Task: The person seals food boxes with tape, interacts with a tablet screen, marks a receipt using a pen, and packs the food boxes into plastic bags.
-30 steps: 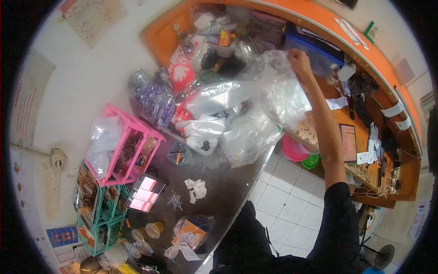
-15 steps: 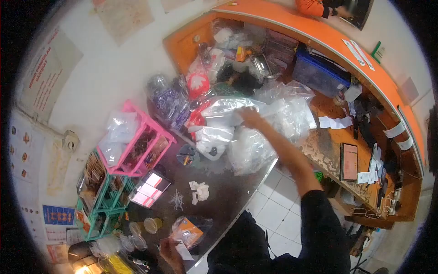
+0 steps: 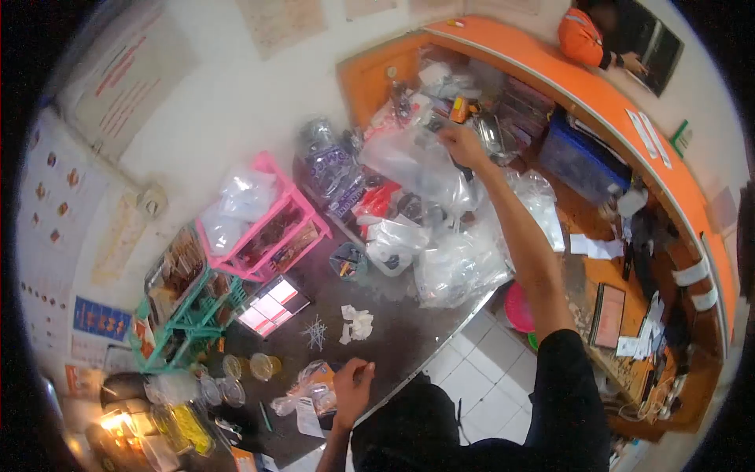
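Observation:
My right hand point(image 3: 464, 147) reaches far over the table, its fingers closed on the top of a translucent plastic bag point(image 3: 421, 165). The bag hangs stretched above a heap of other clear bags point(image 3: 460, 267) and a white carrier bag point(image 3: 393, 240). My left hand point(image 3: 354, 389) is at the near edge, fingers curled in, with nothing visible in them. Just left of it lies a clear-wrapped packet point(image 3: 318, 385) with an orange patch, a white paper slip point(image 3: 308, 417) against it.
Left stand a pink basket point(image 3: 263, 228), green rack point(image 3: 185, 315) and lit tablet point(image 3: 274, 305). Small lidded cups point(image 3: 265, 366), crumpled tissue point(image 3: 356, 324) and a pile of thin sticks point(image 3: 316, 333) lie nearby. A person in an orange sleeve point(image 3: 580, 38) is beyond the orange counter point(image 3: 535, 59).
My right hand has moved farther out, lifting and stretching the plastic bag from the heap. My left hand has moved from the packet's left side to its right. The camera view has shifted.

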Tool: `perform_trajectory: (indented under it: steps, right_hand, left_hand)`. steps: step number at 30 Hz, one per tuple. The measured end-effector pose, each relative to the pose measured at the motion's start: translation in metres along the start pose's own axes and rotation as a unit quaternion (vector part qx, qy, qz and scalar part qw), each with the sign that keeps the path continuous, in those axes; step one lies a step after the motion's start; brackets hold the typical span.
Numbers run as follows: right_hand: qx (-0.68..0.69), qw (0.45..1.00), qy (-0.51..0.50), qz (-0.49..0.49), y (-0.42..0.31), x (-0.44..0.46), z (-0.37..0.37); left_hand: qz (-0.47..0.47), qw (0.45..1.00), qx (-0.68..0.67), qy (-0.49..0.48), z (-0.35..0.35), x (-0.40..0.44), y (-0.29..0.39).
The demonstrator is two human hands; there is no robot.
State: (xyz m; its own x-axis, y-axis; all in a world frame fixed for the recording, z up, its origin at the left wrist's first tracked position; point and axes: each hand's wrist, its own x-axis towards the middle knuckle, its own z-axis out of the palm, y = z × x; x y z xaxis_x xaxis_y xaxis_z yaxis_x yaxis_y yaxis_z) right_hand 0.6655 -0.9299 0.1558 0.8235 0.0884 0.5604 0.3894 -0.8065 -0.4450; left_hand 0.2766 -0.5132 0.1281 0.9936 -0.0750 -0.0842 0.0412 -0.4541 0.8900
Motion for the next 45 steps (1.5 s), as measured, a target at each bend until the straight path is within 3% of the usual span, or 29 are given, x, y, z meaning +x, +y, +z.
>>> perform_trajectory:
  steps: [1,4,6,8,9,11,13,14,15,17,19,21,23,26,28,30,32,36,37,40,41,44,45]
  right_hand:
    - [-0.027,0.997,-0.059,0.03,-0.008,0.002,-0.003]
    - [0.077,0.993,0.04,0.083,-0.057,0.015,-0.03]
    - [0.062,0.997,0.027,0.046,-0.099,0.013,-0.052]
    - [0.207,0.973,-0.001,0.101,-0.164,0.005,-0.078]
    - [0.179,0.983,-0.042,0.025,-0.179,-0.004,-0.081]
    - [0.342,0.933,-0.104,0.032,-0.223,-0.027,-0.078]
    - [0.317,0.931,-0.183,0.009,-0.248,-0.05,-0.073]
    - [0.335,0.911,-0.24,0.024,-0.263,-0.06,-0.074]
    - [0.407,0.89,-0.2,0.041,-0.287,-0.071,-0.073]
    - [0.543,0.827,-0.122,0.078,-0.34,-0.098,-0.066]
    - [0.489,0.86,-0.149,-0.002,-0.361,-0.131,-0.051]
    - [0.237,0.949,-0.13,-0.164,-0.42,-0.166,-0.065]
    - [0.231,0.952,-0.186,-0.08,-0.451,-0.206,-0.031]
    - [0.382,0.88,-0.281,0.026,-0.479,-0.256,0.022]
    - [0.494,0.831,-0.238,0.096,-0.523,-0.279,0.041]
    - [0.559,0.788,-0.219,0.136,-0.569,-0.3,0.058]
    - [0.586,0.763,-0.236,0.138,-0.619,-0.317,0.081]
    - [0.507,0.775,-0.369,0.076,-0.711,-0.361,0.095]
    - [0.476,0.796,-0.374,0.013,-0.715,-0.372,0.108]
    - [0.461,0.741,-0.473,0.123,-0.714,-0.415,0.13]
    - [0.489,0.779,-0.381,0.093,-0.714,-0.435,0.142]
    - [0.507,0.734,-0.327,0.313,-0.757,-0.42,0.136]
    - [0.505,0.779,-0.341,0.151,-0.739,-0.435,0.151]
  left_hand:
    - [0.013,1.0,-0.014,-0.014,0.007,0.002,0.008]
    - [0.044,0.999,0.002,-0.009,0.019,0.027,0.023]
    - [0.056,0.996,-0.073,0.016,0.025,0.043,0.041]
    - [0.161,0.982,-0.027,0.091,0.025,0.069,0.07]
    - [0.194,0.968,-0.062,0.147,0.025,0.084,0.087]
    - [0.242,0.924,-0.055,0.289,0.016,0.105,0.13]
    - [0.265,0.917,-0.078,0.288,-0.001,0.124,0.144]
    - [0.271,0.93,-0.143,0.201,-0.006,0.13,0.131]
    - [0.153,0.975,-0.129,0.098,-0.015,0.126,0.115]
    - [0.076,0.959,-0.263,0.073,-0.035,0.105,0.094]
    - [0.058,0.904,-0.414,0.093,-0.062,0.076,0.087]
    - [-0.031,0.867,-0.487,0.102,-0.101,0.039,0.073]
    - [-0.118,0.829,-0.529,0.138,-0.148,-0.004,0.066]
    - [-0.127,0.758,-0.613,0.184,-0.217,-0.055,0.026]
    - [0.043,0.684,-0.723,0.09,-0.262,-0.091,0.015]
    - [0.073,0.742,-0.635,0.204,-0.273,-0.142,-0.022]
    - [0.054,0.897,-0.356,0.255,-0.27,-0.188,-0.06]
    - [0.034,0.899,-0.255,0.354,-0.281,-0.255,-0.074]
    - [0.021,0.911,-0.211,0.354,-0.285,-0.269,-0.088]
    - [-0.048,0.926,-0.143,0.346,-0.313,-0.312,-0.121]
    - [-0.08,0.921,-0.147,0.352,-0.319,-0.326,-0.141]
    - [-0.152,0.865,-0.259,0.401,-0.354,-0.358,-0.176]
    - [-0.137,0.851,-0.347,0.369,-0.359,-0.361,-0.177]
